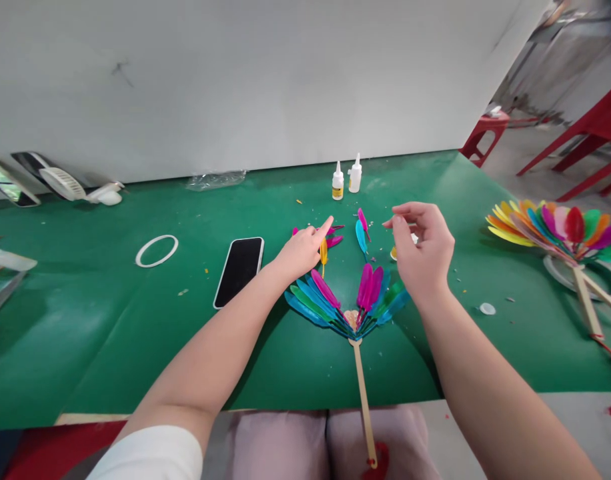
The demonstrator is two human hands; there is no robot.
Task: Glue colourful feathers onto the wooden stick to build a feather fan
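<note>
My left hand (301, 251) is over a few loose pink feathers (334, 241) and a yellow feather (324, 253), index finger stretched out. To the right, my right hand (425, 250) is raised with fingers curled and thumb near the index finger; anything pinched there is too small to name. Partly hidden behind it is a white-and-yellow object (393, 253). Between my forearms lies a feather fan (353, 319) with blue, green and pink feathers on both sides and a bare gap at top centre. Its wooden handle (364, 400) sticks out past the table edge.
Two glue bottles (338, 181) stand near the wall. A pink feather (362, 219) and a blue feather (361, 238) lie between my hands. A phone (239, 272) and white ring (157, 251) are left; a fuller multicoloured fan (575, 230) and small cap (487, 309) are right.
</note>
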